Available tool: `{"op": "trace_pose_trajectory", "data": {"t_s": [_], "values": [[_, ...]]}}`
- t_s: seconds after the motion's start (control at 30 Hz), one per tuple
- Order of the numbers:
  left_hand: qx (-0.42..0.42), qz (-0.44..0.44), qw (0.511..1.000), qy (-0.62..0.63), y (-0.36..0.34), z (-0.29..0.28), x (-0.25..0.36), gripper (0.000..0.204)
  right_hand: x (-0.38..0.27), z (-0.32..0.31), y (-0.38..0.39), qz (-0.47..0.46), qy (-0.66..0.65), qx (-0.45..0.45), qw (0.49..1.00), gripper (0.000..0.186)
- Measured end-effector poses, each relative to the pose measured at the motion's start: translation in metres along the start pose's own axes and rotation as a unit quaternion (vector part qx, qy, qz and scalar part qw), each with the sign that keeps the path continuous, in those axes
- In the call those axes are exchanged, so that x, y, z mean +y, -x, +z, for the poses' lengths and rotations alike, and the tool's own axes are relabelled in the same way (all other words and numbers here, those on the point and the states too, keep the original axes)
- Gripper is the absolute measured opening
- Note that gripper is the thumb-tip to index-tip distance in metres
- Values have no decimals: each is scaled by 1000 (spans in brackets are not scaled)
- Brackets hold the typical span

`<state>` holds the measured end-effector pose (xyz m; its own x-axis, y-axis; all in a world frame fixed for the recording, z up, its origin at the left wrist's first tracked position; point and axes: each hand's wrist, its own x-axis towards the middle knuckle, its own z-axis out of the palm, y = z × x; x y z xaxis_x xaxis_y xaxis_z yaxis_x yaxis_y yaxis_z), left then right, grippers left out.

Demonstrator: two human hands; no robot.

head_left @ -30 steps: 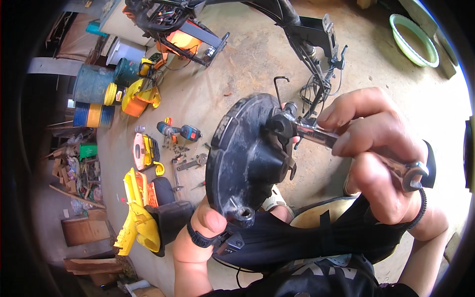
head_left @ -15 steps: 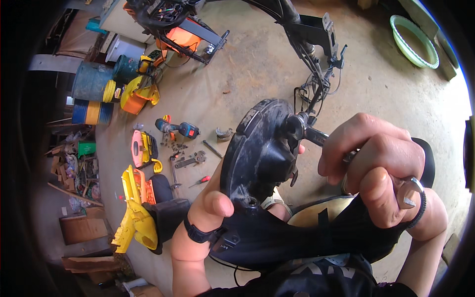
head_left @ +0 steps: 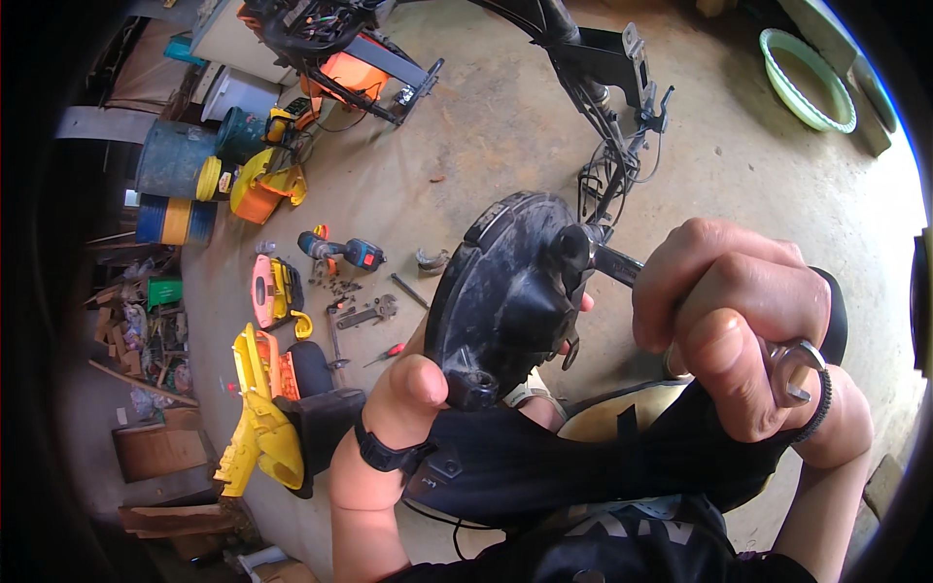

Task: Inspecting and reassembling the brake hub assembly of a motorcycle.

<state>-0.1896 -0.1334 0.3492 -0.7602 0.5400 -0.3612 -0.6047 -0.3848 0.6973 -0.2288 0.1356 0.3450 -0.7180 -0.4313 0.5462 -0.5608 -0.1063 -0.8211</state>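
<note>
A round, dusty black brake plate (head_left: 520, 291) is tilted up in front of me. My left hand (head_left: 416, 389) grips it from behind and below. Its thumb shows at the near lower edge, and a fingertip appears on the far side. My right hand (head_left: 734, 306) is closed around a steel wrench (head_left: 616, 264). One end of the wrench meets the knob-like boss on the plate's right side. The wrench's open jaw sticks out below my right hand, near the dark bracelet on that wrist.
Tools lie on the concrete left of centre: a cordless drill (head_left: 340, 249), an adjustable wrench (head_left: 367, 311) and a red-handled screwdriver (head_left: 391, 351). Nearby are yellow plastic panels (head_left: 258, 418). A stripped vehicle frame (head_left: 588, 58) with cables stands ahead; a pale green basin (head_left: 809, 83) sits far right.
The view has shifted slightly, moving the background left. The brake plate has moved a little left, and the wrench's free jaw has turned slightly with my right hand. Both grips are kept.
</note>
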Motion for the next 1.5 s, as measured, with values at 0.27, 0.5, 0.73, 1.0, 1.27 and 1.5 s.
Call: {"op": "trace_pose_trajectory", "data": {"t_s": [0.27,0.5,0.73,1.0,1.27,1.5], "values": [[54,50,993,-91,2,10,-10,129,1,1,3,-34,-34,22,999,42],[46,35,988,-143,4,-1,-12,128,-10,-3,4,57,-47,22,997,45],[-143,46,904,-399,-13,-22,10,159,-1,-22,5,172,-167,-1,971,51],[-34,50,998,11,-18,-26,-21,136,9,-25,6,62,-215,54,973,44],[88,163,981,-65,-10,-2,-17,151,8,6,3,-205,26,-10,978,36],[53,146,984,-85,-10,32,-7,148,7,27,6,-260,73,34,962,26]]}}
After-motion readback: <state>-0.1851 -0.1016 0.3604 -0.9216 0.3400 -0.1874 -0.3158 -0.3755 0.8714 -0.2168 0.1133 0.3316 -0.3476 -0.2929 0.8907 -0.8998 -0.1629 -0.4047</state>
